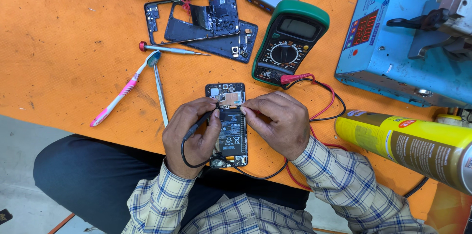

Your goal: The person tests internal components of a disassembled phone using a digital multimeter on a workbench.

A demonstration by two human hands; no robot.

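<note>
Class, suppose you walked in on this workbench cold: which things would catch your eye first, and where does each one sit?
First, the two hands at the centre: the left hand and right hand each press a probe onto an opened phone lying on the orange mat. Just behind it sits a green meter, its red and black leads trailing to the hands. On the right, a yellow spray can lies on its side before a blue machine.

A grey multimeter screen [298, 28] sits mid-surface; a red digital display [364, 28] fronts the blue box at the right edge; a yellow-labelled can [418, 144] lies below it.
</note>
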